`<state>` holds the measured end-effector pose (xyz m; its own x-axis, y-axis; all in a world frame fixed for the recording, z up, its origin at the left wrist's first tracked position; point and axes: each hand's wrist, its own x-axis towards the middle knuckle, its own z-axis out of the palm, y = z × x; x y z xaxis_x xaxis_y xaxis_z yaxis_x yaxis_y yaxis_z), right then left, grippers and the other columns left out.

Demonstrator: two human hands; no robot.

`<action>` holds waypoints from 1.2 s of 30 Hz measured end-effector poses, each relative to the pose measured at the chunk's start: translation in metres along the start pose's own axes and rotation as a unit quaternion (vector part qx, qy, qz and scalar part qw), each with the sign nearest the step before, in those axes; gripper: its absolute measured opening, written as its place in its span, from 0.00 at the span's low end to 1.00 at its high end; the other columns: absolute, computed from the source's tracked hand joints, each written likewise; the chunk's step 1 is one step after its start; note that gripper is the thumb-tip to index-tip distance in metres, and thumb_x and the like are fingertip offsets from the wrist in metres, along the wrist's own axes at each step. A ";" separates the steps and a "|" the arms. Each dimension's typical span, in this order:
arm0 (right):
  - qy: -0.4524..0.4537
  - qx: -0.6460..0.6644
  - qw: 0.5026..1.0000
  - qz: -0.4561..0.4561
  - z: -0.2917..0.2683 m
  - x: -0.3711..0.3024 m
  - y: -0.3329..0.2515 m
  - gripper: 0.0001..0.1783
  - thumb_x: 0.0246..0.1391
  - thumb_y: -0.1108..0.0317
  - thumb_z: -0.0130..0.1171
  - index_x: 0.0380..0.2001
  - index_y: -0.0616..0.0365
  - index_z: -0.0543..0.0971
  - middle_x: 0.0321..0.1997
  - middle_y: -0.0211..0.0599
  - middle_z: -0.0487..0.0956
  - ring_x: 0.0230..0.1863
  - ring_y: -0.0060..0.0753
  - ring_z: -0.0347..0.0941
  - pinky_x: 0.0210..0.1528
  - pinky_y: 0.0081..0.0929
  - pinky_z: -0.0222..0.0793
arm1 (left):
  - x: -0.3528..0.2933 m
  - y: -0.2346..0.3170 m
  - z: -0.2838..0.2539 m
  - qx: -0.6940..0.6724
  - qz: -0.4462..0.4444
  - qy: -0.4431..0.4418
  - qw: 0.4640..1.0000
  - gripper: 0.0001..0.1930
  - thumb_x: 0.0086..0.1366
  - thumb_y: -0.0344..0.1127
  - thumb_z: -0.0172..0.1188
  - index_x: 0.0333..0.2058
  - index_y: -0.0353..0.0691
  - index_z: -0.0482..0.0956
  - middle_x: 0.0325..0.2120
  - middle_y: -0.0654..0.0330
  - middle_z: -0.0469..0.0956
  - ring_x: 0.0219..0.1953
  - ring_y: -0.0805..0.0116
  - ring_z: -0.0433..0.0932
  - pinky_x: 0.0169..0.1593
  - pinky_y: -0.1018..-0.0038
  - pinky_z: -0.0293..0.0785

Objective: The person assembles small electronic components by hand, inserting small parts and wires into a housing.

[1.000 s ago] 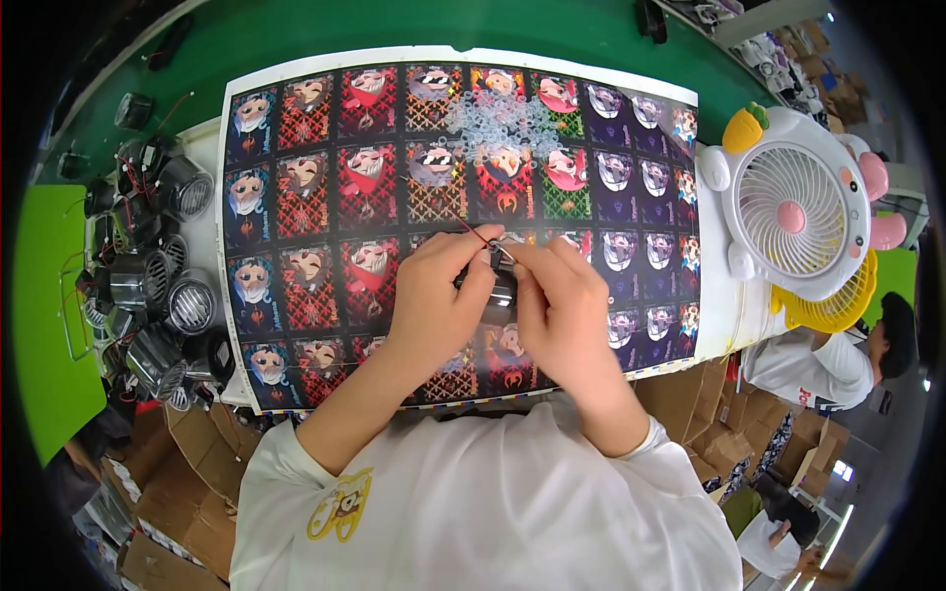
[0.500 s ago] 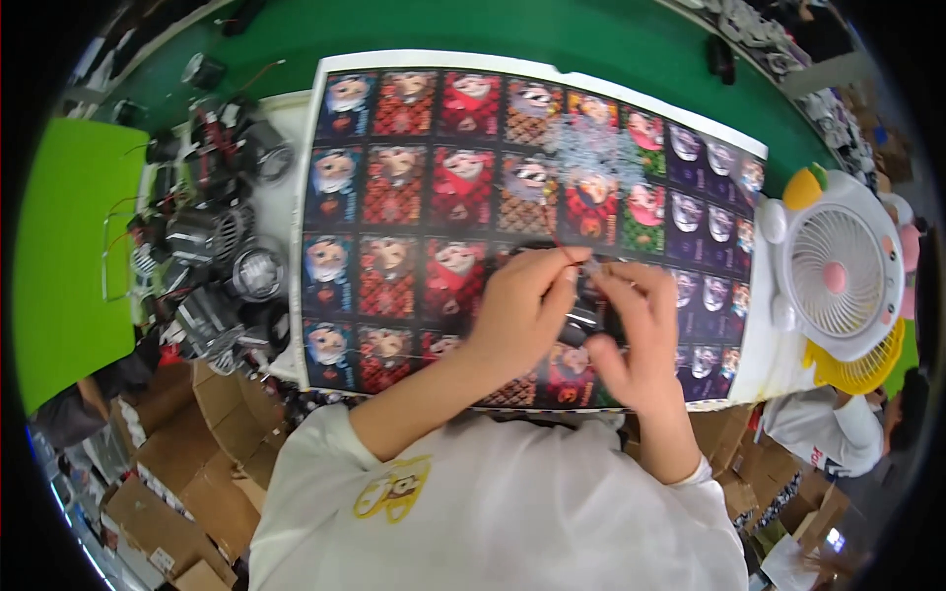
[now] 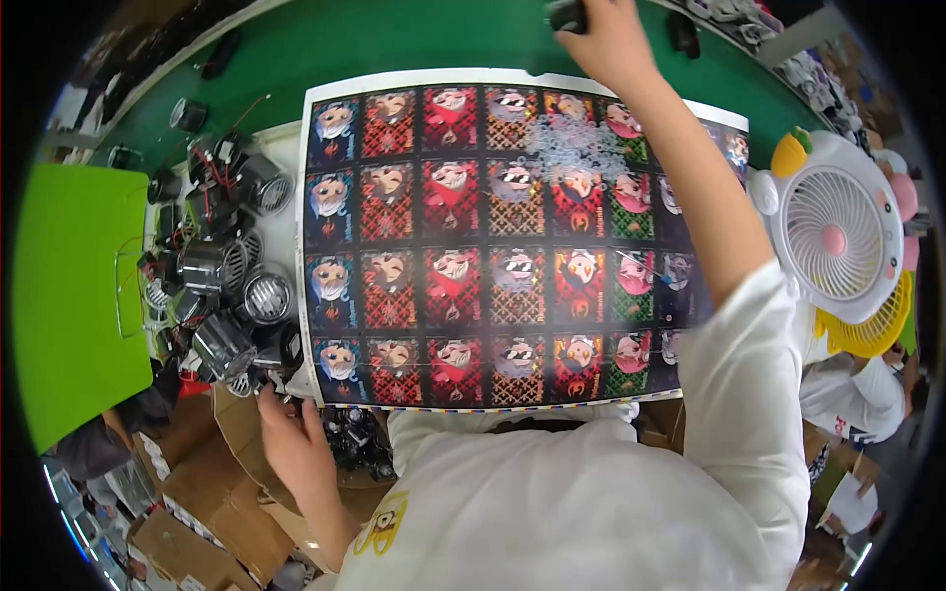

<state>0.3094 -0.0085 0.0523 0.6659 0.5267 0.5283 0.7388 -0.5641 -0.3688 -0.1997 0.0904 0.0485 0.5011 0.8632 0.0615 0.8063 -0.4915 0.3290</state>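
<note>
At the far edge of the view, my right hand (image 3: 606,39) is stretched out over the green table, closed around a dark cylindrical part (image 3: 566,16). The picture's top edge cuts off some of that hand. My left hand (image 3: 296,448) is low at the left, beside the near end of a pile of black cylindrical motor housings (image 3: 222,345). Its thumb and forefinger are apart; whether they touch the lowest housing I cannot tell. Several housings have slotted round grilles and red and black wires.
A printed sheet of cartoon cards (image 3: 453,281) covers the middle, with a heap of small clear rings (image 3: 581,145) on it. At the right stand a white fan (image 3: 833,236) and a yellow basket (image 3: 872,315). Cardboard boxes (image 3: 212,492) lie below left; a bright green board (image 3: 84,295) is beyond the pile.
My hands have parted from the middle of the sheet, where both worked on a dark part. The right went far forward with a dark part; the left moved down-left to the pile.
</note>
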 end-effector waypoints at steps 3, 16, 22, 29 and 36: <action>-0.115 -0.036 0.992 0.022 0.033 0.017 0.003 0.31 0.43 0.69 0.65 0.54 0.51 0.72 0.48 0.58 0.71 0.46 0.65 0.72 0.52 0.48 0.71 | -0.005 -0.031 0.032 -0.070 -0.017 0.013 0.997 0.13 0.70 0.29 0.51 0.51 0.33 0.73 0.31 0.51 0.75 0.31 0.58 0.75 0.37 0.66 0.71; -0.240 0.007 0.955 -0.177 -0.005 -0.099 -0.057 0.06 0.46 0.73 0.62 0.30 0.62 0.79 0.35 0.43 0.74 0.42 0.49 0.72 0.46 0.41 0.70 | 0.052 -0.026 -0.052 -0.352 0.046 -0.010 0.935 0.10 0.72 0.27 0.44 0.39 0.34 0.76 0.17 0.66 0.69 0.19 0.83 0.63 0.24 0.85 0.54; -0.198 -0.025 0.960 -0.196 0.003 -0.111 -0.057 0.06 0.45 0.73 0.63 0.28 0.61 0.77 0.33 0.42 0.73 0.40 0.48 0.71 0.45 0.41 0.71 | 0.055 0.035 -0.035 -0.536 0.187 -0.090 0.819 0.11 0.69 0.33 0.50 0.38 0.29 0.77 0.21 0.56 0.77 0.20 0.74 0.71 0.28 0.80 0.64; -0.173 0.159 0.961 -0.143 -0.043 -0.117 -0.084 0.08 0.47 0.78 0.62 0.31 0.62 0.74 0.32 0.39 0.72 0.35 0.39 0.71 0.38 0.34 0.68 | 0.046 0.133 0.016 -0.673 0.137 -0.341 0.642 0.14 0.58 0.23 0.52 0.42 0.29 0.79 0.38 0.50 0.83 0.36 0.68 0.80 0.41 0.73 0.75; -0.287 0.477 0.828 0.071 -0.126 -0.160 -0.110 0.04 0.52 0.79 0.60 0.30 0.62 0.74 0.31 0.35 0.73 0.33 0.29 0.69 0.37 0.26 0.65 | 0.056 0.159 0.029 -0.429 0.387 -0.295 0.761 0.11 0.60 0.20 0.53 0.41 0.33 0.79 0.33 0.50 0.79 0.32 0.59 0.79 0.38 0.68 0.75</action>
<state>0.1086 -0.1111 0.1044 0.4905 0.8678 0.0798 0.2129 -0.0305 -0.9766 -0.0342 0.0572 0.0772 0.9796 0.0279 0.1989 -0.1766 -0.3523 0.9191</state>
